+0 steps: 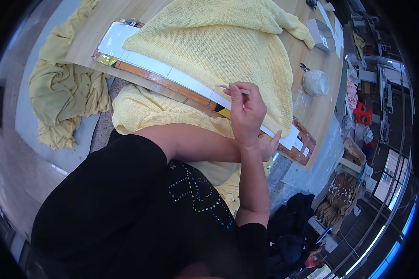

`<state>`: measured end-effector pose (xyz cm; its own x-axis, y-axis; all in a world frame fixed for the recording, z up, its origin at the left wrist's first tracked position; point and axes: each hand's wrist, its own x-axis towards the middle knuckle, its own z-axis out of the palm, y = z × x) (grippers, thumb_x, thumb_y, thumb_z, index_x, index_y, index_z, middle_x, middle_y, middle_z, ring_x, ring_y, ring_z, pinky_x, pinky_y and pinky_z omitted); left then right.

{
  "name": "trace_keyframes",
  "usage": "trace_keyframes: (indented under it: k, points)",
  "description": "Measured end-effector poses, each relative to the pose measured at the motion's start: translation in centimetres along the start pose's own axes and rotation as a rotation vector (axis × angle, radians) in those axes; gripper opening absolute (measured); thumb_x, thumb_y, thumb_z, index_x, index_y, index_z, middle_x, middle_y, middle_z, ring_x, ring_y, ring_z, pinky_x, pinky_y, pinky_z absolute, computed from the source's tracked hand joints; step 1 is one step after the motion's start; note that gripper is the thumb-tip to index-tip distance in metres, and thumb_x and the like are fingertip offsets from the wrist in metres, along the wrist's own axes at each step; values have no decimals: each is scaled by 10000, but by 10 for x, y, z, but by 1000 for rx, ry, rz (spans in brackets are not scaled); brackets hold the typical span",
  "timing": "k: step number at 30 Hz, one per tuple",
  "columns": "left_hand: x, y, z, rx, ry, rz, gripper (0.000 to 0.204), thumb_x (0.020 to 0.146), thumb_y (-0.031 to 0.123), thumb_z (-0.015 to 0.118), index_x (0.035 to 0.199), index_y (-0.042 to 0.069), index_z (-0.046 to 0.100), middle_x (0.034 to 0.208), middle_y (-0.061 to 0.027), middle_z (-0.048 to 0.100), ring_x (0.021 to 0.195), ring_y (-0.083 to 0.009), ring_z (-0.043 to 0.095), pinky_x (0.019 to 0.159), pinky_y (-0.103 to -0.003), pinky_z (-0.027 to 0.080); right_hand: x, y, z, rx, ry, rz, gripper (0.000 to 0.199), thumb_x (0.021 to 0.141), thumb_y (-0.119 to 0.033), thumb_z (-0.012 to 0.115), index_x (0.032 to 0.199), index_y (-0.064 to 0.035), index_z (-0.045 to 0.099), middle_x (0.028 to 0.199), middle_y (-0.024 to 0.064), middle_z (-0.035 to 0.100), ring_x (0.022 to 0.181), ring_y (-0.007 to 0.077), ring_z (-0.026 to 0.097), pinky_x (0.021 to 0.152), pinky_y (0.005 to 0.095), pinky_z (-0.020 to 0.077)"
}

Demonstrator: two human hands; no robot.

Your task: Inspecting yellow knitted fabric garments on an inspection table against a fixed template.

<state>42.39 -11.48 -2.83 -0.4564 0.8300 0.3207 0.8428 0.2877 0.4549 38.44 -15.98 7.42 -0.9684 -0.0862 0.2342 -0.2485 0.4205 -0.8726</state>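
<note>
Nearest the camera, a black shirt [139, 218] with a studded pattern is filling the view around 7 o'clock, clock positions being taken from the center of the view. Right hand [247, 109], at 2 o'clock, is pinching a short pale stick [221, 86] between thumb and fingers, its tip pointing toward 9 o'clock over the hem. Left hand [266, 148], at 3 o'clock, is lying partly behind the right wrist, one finger extending near the corner of the hem; whether its hidden fingers are holding anything, one cannot tell. A pale yellow sweater [214, 51] is spreading over the table [123, 10] at 12 o'clock, its lower edge overlapping a long white strip [160, 67]. Beneath the strip, an orange-brown board [135, 72] is running from 10 toward 4 o'clock. More yellow knitwear [153, 109] is bunching at 10 o'clock, nearer the body, while a yellow heap [63, 93] is lying between 9 and 10. Beyond the hands, a white tub [315, 83] is standing at 2 o'clock.
</note>
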Motion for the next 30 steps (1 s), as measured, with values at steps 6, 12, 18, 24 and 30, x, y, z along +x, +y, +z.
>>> trace_keyframes:
  k: [6,12,18,24,30]
  points:
    - [-3,4,11,-106,88,-38,273,799,113,496,1016,-28,583,1018,-197,585,861,-249,574,568,-329,447,11,-20,11,124,12,36,92,896,-25,509,959,41,509,891,108,595,801,169,636,725,225,490]
    - [-11,-1,15,-182,164,-73,258,794,108,503,1003,-18,587,1015,-185,591,855,-241,577,591,-337,452,25,-39,39,235,-20,-57,111,897,-28,506,975,50,501,919,122,583,823,184,633,745,239,493]
    - [-8,-1,15,-272,254,-98,243,790,103,510,990,-8,592,1012,-174,596,848,-234,579,614,-345,458,38,-33,70,139,-142,-96,95,895,-30,512,954,44,517,882,101,591,817,177,635,735,233,494]
    - [2,14,19,-397,314,-56,229,785,98,517,977,2,596,1008,-162,601,841,-226,582,637,-352,463,51,-27,72,36,-202,-35,83,887,-32,530,923,43,532,828,109,617,757,178,644,682,238,509]
    - [18,10,-17,-488,376,28,215,780,92,524,964,12,601,1005,-150,607,834,-218,585,660,-360,469,71,-56,-13,142,365,-157,185,926,-124,484,942,54,533,858,160,622,738,192,640,716,283,537]
